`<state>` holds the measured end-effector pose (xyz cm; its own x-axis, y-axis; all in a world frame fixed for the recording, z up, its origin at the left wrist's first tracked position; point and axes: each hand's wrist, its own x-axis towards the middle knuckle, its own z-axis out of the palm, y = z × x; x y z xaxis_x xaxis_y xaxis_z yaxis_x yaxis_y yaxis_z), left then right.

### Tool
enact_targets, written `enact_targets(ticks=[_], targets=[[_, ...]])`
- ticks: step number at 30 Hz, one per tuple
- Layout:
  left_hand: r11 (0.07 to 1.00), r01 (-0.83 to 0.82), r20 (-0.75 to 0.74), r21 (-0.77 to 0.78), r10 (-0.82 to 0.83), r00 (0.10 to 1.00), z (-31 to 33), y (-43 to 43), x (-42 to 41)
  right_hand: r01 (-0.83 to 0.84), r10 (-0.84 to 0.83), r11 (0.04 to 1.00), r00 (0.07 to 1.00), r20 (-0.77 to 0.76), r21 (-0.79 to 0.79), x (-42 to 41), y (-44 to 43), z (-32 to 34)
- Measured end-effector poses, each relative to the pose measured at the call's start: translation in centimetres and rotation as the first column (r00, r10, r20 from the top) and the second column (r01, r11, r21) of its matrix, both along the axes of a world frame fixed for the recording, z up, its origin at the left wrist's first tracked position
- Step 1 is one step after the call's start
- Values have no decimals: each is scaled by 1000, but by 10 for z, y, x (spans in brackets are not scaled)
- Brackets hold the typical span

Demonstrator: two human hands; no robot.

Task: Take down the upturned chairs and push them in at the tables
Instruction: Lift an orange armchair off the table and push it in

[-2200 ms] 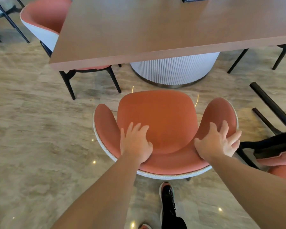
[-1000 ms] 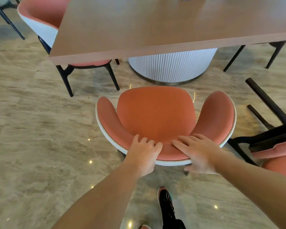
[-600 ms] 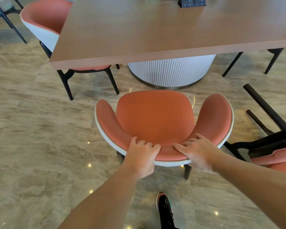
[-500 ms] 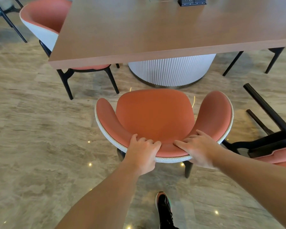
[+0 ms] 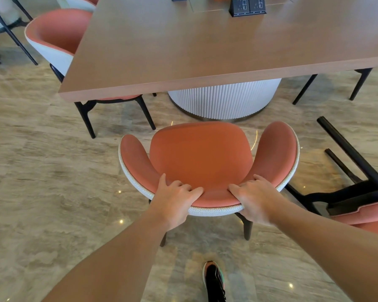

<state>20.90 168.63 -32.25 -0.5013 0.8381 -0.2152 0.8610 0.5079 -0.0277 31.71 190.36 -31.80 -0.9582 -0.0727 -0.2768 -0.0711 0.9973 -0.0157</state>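
An orange armchair (image 5: 201,155) with a white woven back stands upright on the floor just short of the brown table (image 5: 205,46). My left hand (image 5: 175,201) grips the top rim of its backrest, fingers curled over onto the orange padding. My right hand (image 5: 252,199) grips the same rim a little to the right. The seat's front edge is close to the table's white ribbed base (image 5: 223,99). At the right edge, another orange chair (image 5: 358,192) lies tipped with its black legs sticking up.
A third orange chair (image 5: 59,38) is pushed in at the table's left end. Black legs of a further chair (image 5: 358,83) show under the table's right side. Two black socket blocks (image 5: 247,6) sit on the tabletop. My shoe (image 5: 214,280) is on the marble floor behind the chair.
My hands shifted from the seat and armrest to the top of the backrest and curled round it. The chair has slid a little toward the table.
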Motion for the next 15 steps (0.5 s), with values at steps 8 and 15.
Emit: enact_targets(ticks=[8,15], targets=[[998,1,15,-58,0,1000,6,-4,-23,-5,5,1000,999,-45,-2,-17,-10,-2],[997,5,48,-70,-2,999,14,-9,-53,46,-46,999,999,-16,-8,-37,-21,6]])
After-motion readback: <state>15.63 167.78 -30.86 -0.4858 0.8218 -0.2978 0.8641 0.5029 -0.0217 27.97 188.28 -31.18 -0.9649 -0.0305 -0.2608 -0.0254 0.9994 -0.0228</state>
